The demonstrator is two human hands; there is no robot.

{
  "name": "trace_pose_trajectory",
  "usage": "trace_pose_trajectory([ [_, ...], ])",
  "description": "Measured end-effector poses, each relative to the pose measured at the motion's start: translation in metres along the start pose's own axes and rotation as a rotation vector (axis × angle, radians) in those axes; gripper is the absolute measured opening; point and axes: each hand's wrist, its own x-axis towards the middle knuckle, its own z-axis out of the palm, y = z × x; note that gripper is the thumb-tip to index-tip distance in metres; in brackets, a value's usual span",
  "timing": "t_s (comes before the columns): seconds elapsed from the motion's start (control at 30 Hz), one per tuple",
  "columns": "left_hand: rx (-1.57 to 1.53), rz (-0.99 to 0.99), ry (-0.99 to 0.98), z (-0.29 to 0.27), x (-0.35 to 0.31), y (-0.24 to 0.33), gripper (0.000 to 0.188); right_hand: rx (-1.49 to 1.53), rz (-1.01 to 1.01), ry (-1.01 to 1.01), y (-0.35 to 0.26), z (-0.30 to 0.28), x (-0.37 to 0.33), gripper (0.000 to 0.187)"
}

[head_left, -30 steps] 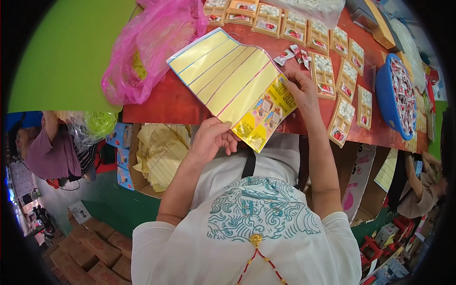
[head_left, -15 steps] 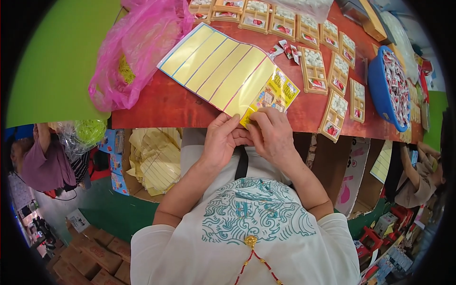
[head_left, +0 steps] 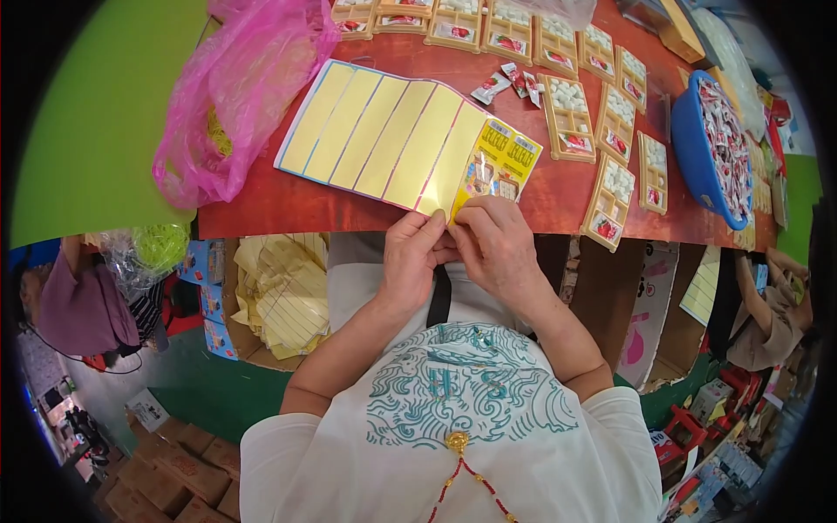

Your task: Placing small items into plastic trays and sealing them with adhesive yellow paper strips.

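A long yellow backing sheet (head_left: pixel 366 131) with coloured stripes lies slanting over the red table's front edge. At its right end sits a printed yellow sticker (head_left: pixel 506 161) with small pictures. My left hand (head_left: pixel 411 253) pinches the sheet's near edge between thumb and fingers. Close beside it, my right hand (head_left: pixel 497 248) is closed at the sticker's near corner, with its thumb and forefinger together there. The fingertips partly hide that corner, so whether the sticker is lifted off the sheet cannot be seen.
Compartment trays (head_left: pixel 571 118) with white pieces and red sachets line the table. Loose sachets (head_left: pixel 519 83) lie nearby. A blue basin (head_left: pixel 697 166) of sachets stands right, a pink plastic bag (head_left: pixel 235 96) left. Below, a carton holds used yellow sheets (head_left: pixel 283 292). Other people are at both sides.
The sheet has turned slightly, its far left end swinging nearer and left. Both hands stay pinched at its near edge, the right one a little lower on the corner.
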Motion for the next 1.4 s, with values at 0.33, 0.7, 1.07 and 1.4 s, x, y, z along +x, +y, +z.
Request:
trace_pose_trajectory([
  [0.33,0.133,0.079,0.018,-0.002,0.001,-0.004,0.025,0.229,0.117,-0.024,0.004,-0.002,-0.001,0.010],
  [0.7,0.148,0.115,0.127,-0.001,-0.004,0.008,0.023,1.026,0.560,0.047,0.039,-0.023,-0.009,0.011],
  [1.07,0.116,0.070,0.029,-0.001,0.002,-0.003,0.018,0.190,0.244,-0.040,0.011,-0.065,-0.013,0.026],
  [1.4,0.194,0.084,0.029,-0.002,-0.007,-0.005,0.021,-0.041,0.050,0.038,0.008,-0.012,-0.019,0.019],
])
